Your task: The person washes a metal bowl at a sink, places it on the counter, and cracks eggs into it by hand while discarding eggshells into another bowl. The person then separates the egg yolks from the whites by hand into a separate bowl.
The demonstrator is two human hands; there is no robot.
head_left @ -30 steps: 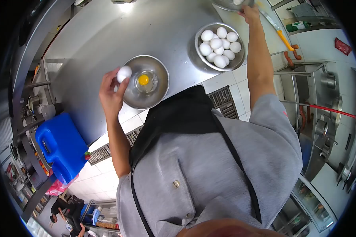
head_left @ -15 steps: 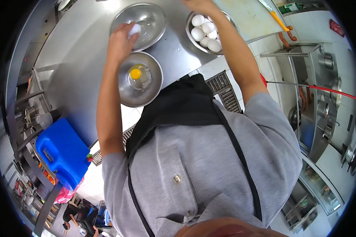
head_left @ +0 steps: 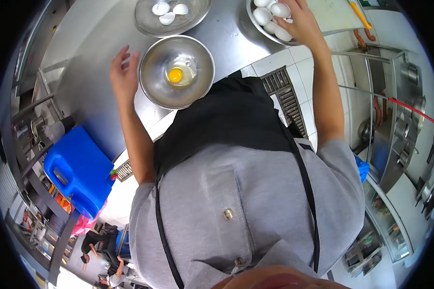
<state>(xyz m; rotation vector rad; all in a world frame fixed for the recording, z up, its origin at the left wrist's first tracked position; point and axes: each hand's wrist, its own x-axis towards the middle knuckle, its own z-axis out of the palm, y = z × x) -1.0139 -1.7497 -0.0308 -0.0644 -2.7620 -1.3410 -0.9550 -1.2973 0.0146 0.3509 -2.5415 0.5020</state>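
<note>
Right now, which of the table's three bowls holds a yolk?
The near bowl, beside the left hand: only it shows a yellow yolk. The far bowl holds white shells; the egg bowl, under the right hand, holds eggs.

A working kitchen, apparently a commercial one, is indicated by a broad stainless-steel bench point(head_left: 226, 43), on which a round steel bowl with a raw, shelled egg point(head_left: 152, 84) and a round steel bowl heaped with white eggs point(head_left: 252, 23) are set. White floor tiles point(head_left: 270, 62) and a dark slotted drain grate point(head_left: 293, 96) are seen beside the bench. To its right, shiny metal pots point(head_left: 413, 73) are kept at grey steel shelving point(head_left: 386, 154); a black cloth apron point(head_left: 217, 120) is worn.
</note>
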